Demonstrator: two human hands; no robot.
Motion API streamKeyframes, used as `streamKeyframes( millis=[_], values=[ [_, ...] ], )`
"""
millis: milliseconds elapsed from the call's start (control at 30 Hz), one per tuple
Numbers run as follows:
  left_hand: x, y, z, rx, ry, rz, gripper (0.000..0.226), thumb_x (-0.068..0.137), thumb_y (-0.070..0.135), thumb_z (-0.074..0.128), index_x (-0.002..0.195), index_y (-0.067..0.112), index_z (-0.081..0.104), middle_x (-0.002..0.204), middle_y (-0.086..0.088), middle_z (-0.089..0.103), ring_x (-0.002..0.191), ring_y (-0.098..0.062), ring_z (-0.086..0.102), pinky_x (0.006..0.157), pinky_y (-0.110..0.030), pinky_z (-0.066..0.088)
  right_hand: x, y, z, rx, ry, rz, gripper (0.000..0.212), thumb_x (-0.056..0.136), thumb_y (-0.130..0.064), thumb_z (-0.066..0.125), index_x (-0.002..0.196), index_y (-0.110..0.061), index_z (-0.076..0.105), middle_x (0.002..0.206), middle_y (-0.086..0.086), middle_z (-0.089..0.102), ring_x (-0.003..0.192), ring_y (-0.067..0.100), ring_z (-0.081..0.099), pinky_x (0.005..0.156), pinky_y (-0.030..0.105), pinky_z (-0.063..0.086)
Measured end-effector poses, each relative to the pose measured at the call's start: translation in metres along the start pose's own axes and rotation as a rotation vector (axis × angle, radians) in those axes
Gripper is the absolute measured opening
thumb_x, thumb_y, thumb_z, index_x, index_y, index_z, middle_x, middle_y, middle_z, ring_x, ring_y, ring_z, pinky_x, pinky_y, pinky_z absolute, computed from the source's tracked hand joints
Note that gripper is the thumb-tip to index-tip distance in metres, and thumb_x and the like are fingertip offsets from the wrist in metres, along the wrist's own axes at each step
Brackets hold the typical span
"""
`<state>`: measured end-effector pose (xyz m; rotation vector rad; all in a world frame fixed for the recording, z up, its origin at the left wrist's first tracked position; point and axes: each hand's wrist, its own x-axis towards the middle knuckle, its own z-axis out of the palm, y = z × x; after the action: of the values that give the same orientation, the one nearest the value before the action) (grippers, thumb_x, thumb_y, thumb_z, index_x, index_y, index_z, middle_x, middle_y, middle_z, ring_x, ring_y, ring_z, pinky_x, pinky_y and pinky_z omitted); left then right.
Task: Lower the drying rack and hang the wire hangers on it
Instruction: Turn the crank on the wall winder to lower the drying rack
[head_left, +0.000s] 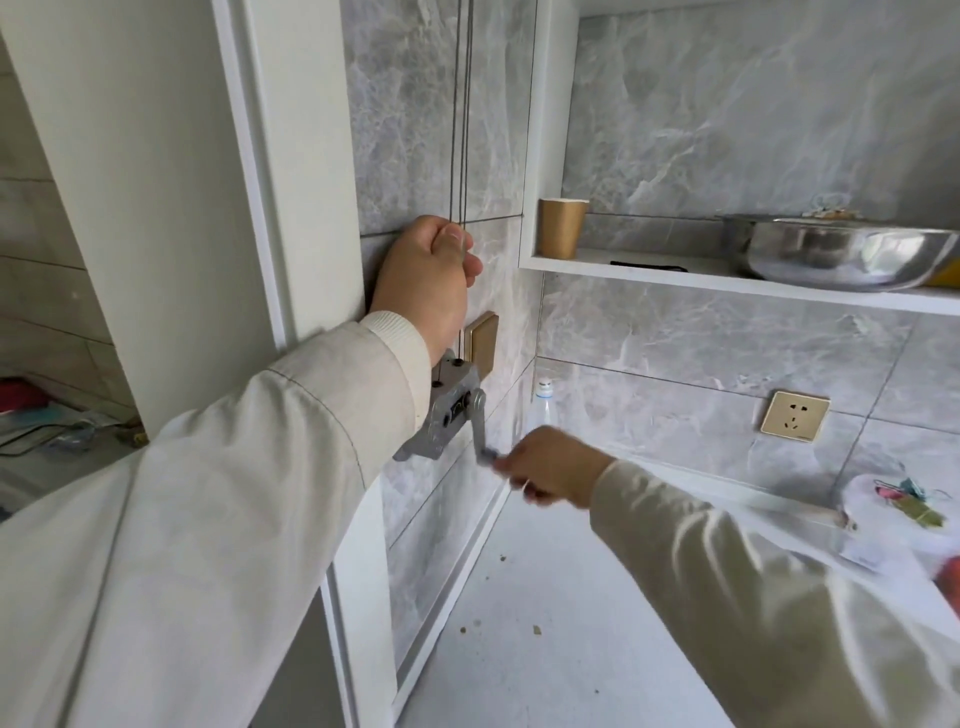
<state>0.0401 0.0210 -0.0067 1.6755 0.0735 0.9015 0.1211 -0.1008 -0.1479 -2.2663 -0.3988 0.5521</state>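
A grey metal winch (448, 410) is fixed to the marble-tiled wall, with two thin steel cables (461, 104) running straight up from it. My left hand (428, 273) grips the cables just above the winch, fingers curled round them. My right hand (550, 465) holds the handle at the end of the crank arm (479, 431), which points down and to the right; this hand is motion-blurred. The drying rack and the wire hangers are out of view.
A white shelf (675, 273) on the right carries a brown paper cup (562, 227) and a steel basin (841, 249). A gold switch plate (483, 340) sits beside the winch, a gold socket (794, 415) farther right. A white counter (545, 623) lies below, with a plastic bottle (543, 405) in the corner.
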Motion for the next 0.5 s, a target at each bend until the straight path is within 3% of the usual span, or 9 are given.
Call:
streamKeyframes(
  millis=[67,167,233,300,400,433,500],
  values=[
    [0.0,-0.001,0.0,0.006,-0.001,0.003,0.024,0.101,0.016,0.033,0.089,0.012,0.052,0.084,-0.006,0.061,0.074,-0.014,0.054,0.042,-0.003,0.035,0.019,-0.012,-0.025,0.195,0.245,0.016,0.038,0.082,-0.035,0.075,0.066,-0.006,0.057,0.054,0.005,0.053,0.041,0.014,0.043,0.044,0.024,0.041],
    [0.001,-0.001,0.001,0.0,0.008,0.008,0.023,0.102,0.016,0.033,0.09,0.011,0.052,0.085,-0.006,0.061,0.075,-0.015,0.054,0.044,-0.002,0.036,0.012,-0.056,-0.059,0.467,0.442,-0.261,0.03,0.09,-0.019,0.065,0.063,-0.005,0.059,0.059,0.011,0.055,0.043,0.018,0.047,0.043,0.025,0.038],
    [0.002,-0.001,0.001,-0.027,0.015,0.015,0.023,0.102,0.015,0.033,0.09,0.01,0.051,0.086,-0.007,0.061,0.075,-0.015,0.055,0.045,0.0,0.037,-0.02,-0.08,-0.065,0.519,0.297,-0.459,0.026,0.092,-0.017,0.061,0.069,-0.005,0.06,0.059,0.012,0.056,0.047,0.021,0.05,0.046,0.026,0.041],
    [0.001,-0.001,0.0,-0.064,0.018,0.022,0.025,0.102,0.013,0.033,0.085,0.012,0.051,0.089,-0.009,0.06,0.073,-0.012,0.055,0.047,0.002,0.038,-0.051,-0.081,-0.055,0.269,0.019,-0.531,0.023,0.091,-0.021,0.064,0.075,-0.005,0.062,0.063,0.012,0.062,0.052,0.021,0.057,0.048,0.027,0.046],
    [0.0,0.0,0.001,-0.072,0.008,0.028,0.026,0.102,0.012,0.033,0.083,0.012,0.05,0.091,-0.01,0.061,0.075,-0.013,0.055,0.048,0.002,0.038,-0.053,-0.044,-0.005,-0.148,-0.315,-0.284,0.025,0.092,-0.026,0.062,0.086,-0.002,0.065,0.072,0.009,0.068,0.061,0.019,0.066,0.054,0.025,0.053],
    [0.0,0.0,0.001,-0.071,0.008,0.026,0.025,0.102,0.013,0.033,0.084,0.012,0.051,0.091,-0.01,0.061,0.078,-0.015,0.055,0.048,0.002,0.038,-0.038,-0.028,0.01,-0.174,-0.308,-0.184,0.024,0.092,-0.024,0.061,0.089,-0.001,0.065,0.072,0.008,0.069,0.063,0.02,0.066,0.052,0.024,0.053],
    [0.001,-0.001,0.0,-0.067,0.005,0.023,0.025,0.102,0.014,0.033,0.086,0.011,0.051,0.09,-0.009,0.063,0.08,-0.017,0.055,0.047,0.001,0.038,-0.001,-0.003,0.016,-0.113,-0.129,-0.052,0.018,0.09,-0.022,0.062,0.086,-0.004,0.065,0.067,0.004,0.066,0.058,0.018,0.061,0.046,0.021,0.048]
  ],
)
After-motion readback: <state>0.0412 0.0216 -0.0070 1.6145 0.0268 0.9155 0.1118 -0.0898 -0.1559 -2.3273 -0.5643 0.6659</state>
